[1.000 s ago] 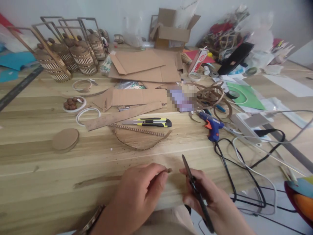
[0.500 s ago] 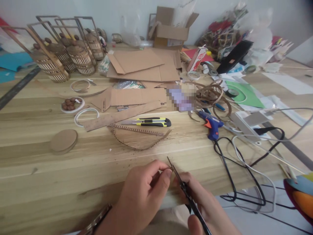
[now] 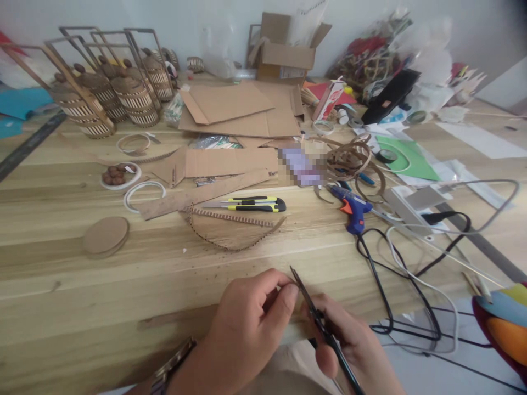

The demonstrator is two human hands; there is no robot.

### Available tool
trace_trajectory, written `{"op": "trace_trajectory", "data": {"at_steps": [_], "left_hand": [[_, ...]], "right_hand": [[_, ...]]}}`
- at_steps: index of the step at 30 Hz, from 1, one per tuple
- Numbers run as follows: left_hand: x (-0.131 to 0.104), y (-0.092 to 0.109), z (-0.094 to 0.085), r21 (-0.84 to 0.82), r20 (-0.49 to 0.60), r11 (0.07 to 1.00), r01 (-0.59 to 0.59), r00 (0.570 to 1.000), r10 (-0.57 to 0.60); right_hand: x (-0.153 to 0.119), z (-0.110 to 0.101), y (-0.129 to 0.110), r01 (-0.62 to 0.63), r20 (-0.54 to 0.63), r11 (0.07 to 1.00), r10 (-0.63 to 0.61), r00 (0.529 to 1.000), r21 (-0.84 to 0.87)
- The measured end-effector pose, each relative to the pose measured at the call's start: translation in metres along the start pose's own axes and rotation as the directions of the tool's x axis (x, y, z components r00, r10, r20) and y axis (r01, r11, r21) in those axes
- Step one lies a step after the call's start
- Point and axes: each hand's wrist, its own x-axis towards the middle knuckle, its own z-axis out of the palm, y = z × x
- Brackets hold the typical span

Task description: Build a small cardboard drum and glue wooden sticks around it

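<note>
My right hand [image 3: 354, 336] grips dark scissors [image 3: 309, 303] over the near edge of the table. Their blades point up and left and lie almost together. Beside the blade tips, the thumb and forefinger of my left hand [image 3: 251, 315] are pinched together; whatever sits between them is too small to name. Farther up the wood lie a ridged cardboard strip [image 3: 234, 216], one end of it curling into a loop, and a yellow-and-black utility knife [image 3: 257, 204].
A blue glue gun [image 3: 353, 209] with looping cables lies to the right, near a white power strip [image 3: 411, 211]. At left are a cardboard disc [image 3: 106, 236] and a dish of brown beads [image 3: 119, 175]. Several lantern-like bamboo pieces [image 3: 134, 99] stand behind, beside stacked cardboard [image 3: 242, 118].
The scissor blades have come closer together. Both hands have shifted slightly right in the picture, and the right thumb has moved up a little. The view has turned slightly.
</note>
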Motion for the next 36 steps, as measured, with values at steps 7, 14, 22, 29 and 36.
{"op": "trace_trajectory", "data": {"at_steps": [7, 14, 22, 29, 36], "left_hand": [[-0.011, -0.004, -0.024, 0.242, -0.108, 0.962, -0.123, 0.982, 0.153], [-0.030, -0.020, -0.059, 0.670, -0.158, 0.734, -0.108, 0.946, 0.283], [-0.020, -0.033, -0.014, 0.615, 0.089, 0.734, -0.288, 0.950, 0.298], [-0.020, -0.063, -0.037, 0.755, 0.034, 0.634, -0.167, 0.976, 0.215], [-0.033, -0.084, -0.079, 0.871, -0.142, 0.492, 0.019, 0.966, 0.215]], "right_hand": [[0.019, -0.049, 0.029, -0.116, -0.175, 0.892, 0.042, 0.984, -0.437], [0.050, -0.064, 0.044, -0.163, -0.322, 0.672, -0.119, 0.939, -0.723], [0.054, 0.006, -0.041, 0.125, 0.237, 0.991, -0.112, 0.965, -0.041], [0.058, -0.021, 0.000, 0.082, -0.036, 0.943, -0.099, 0.994, -0.323], [0.067, -0.049, 0.034, -0.012, -0.064, 0.842, -0.027, 0.998, -0.540]]}}
